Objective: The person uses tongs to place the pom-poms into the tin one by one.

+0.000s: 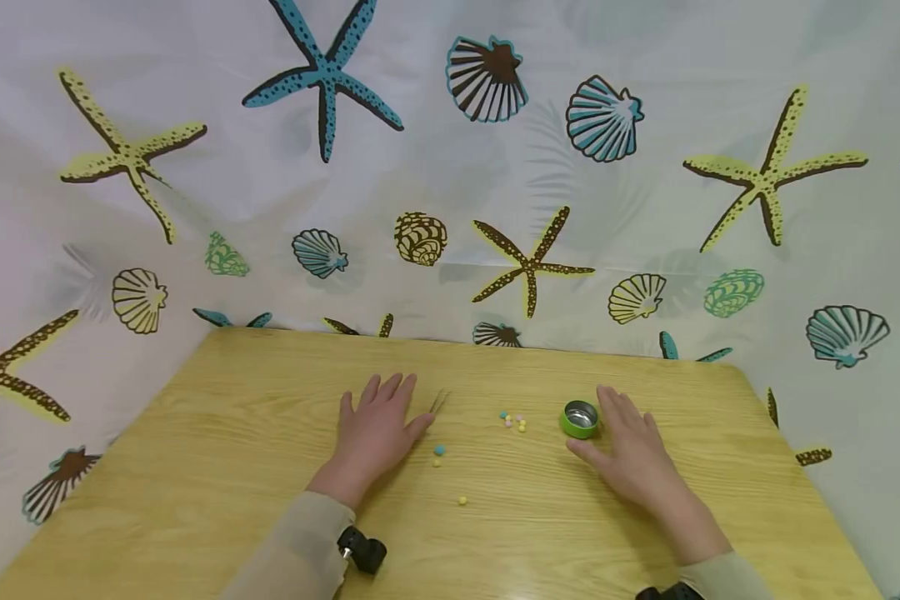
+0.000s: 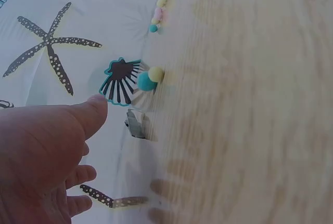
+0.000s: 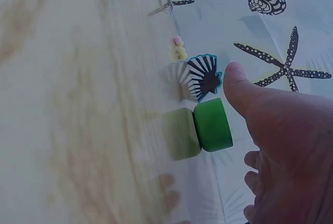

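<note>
In the head view my left hand [image 1: 377,433] is over the left middle of the table, fingers spread and holding nothing. Thin metal tweezers [image 1: 439,402] lie just beyond its thumb tip. A small blue ball [image 1: 439,450] and a yellow one sit to the right of that hand, with another yellow ball [image 1: 462,501] closer to me. My right hand [image 1: 633,454] is beside a small green cup [image 1: 579,432] with a metal inside, its thumb and fingers extended. A gap shows between the thumb and the green cup [image 3: 213,125] in the right wrist view.
Several small blue, pink and yellow balls [image 1: 522,427] are clustered between the hands, left of the cup. The wooden table [image 1: 217,433] ends at a white cloth [image 1: 420,183] printed with starfish and shells, which rises behind it and on both sides.
</note>
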{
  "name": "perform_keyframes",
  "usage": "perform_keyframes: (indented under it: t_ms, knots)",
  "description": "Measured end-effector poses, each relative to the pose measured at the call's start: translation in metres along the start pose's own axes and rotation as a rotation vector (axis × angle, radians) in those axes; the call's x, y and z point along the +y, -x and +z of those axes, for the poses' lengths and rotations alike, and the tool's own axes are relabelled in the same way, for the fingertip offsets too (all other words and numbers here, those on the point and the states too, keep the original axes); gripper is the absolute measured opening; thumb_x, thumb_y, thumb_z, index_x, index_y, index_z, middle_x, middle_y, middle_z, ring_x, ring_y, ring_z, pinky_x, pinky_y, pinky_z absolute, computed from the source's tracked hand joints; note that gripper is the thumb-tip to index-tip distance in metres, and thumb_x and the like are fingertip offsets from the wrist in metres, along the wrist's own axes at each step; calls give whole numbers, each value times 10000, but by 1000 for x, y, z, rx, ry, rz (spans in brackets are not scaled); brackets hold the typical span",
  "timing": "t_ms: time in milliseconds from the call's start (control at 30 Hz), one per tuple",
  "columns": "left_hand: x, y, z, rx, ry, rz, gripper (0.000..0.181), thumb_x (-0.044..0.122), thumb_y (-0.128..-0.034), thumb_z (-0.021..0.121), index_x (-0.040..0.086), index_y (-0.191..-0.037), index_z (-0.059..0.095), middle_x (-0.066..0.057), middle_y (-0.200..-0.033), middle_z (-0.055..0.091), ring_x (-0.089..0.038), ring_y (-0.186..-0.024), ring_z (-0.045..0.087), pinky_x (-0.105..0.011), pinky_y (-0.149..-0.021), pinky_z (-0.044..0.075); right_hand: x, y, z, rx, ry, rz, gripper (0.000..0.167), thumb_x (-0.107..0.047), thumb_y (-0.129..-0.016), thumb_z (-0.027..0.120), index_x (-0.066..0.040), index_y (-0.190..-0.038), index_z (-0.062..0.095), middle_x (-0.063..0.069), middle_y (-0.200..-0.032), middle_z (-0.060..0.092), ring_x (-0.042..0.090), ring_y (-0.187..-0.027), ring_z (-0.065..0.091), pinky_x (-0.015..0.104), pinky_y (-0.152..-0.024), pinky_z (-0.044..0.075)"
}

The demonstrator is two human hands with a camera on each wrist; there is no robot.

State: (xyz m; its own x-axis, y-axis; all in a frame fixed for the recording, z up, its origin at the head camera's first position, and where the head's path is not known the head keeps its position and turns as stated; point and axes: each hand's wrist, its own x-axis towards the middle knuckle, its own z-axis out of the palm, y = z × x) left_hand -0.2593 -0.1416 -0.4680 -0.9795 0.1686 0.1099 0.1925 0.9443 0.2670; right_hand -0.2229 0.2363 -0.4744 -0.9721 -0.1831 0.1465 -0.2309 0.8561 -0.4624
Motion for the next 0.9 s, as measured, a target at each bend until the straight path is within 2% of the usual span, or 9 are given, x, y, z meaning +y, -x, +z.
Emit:
perform_keyframes:
  t_ms: [133, 567, 900]
  knots:
    - [1, -1, 0, -13, 20, 2, 763, 521, -1112, 645, 106, -1709, 414, -183, -1730, 412, -481, -1627, 261, -806, -1226, 163, 3, -4, 2, -20, -22, -4, 1042, -594, -1062, 688, 20, -1741, 190, 283, -1775, 232, 534, -1632, 171, 745, -1272, 81]
    - [3, -8, 9, -56, 30, -11, 778, 541, -1100, 656, 106, -1703, 426, -184, -1742, 388, -479, -1635, 242, -811, -1227, 152, 13, -12, 8, -98, -167, 15, 1028, -513, -1060, 734, 37, -1736, 188, 341, -1755, 223, 548, -1628, 172, 729, -1281, 77]
    - [-1, -11, 16, -73, 57, -12, 788, 549, -1092, 663, 92, -1695, 441, -194, -1752, 366, -493, -1638, 223, -819, -1226, 118, 19, -16, 9, -110, -195, 14, 1020, -499, -1073, 722, 53, -1732, 173, 342, -1747, 244, 527, -1618, 232, 714, -1287, 86]
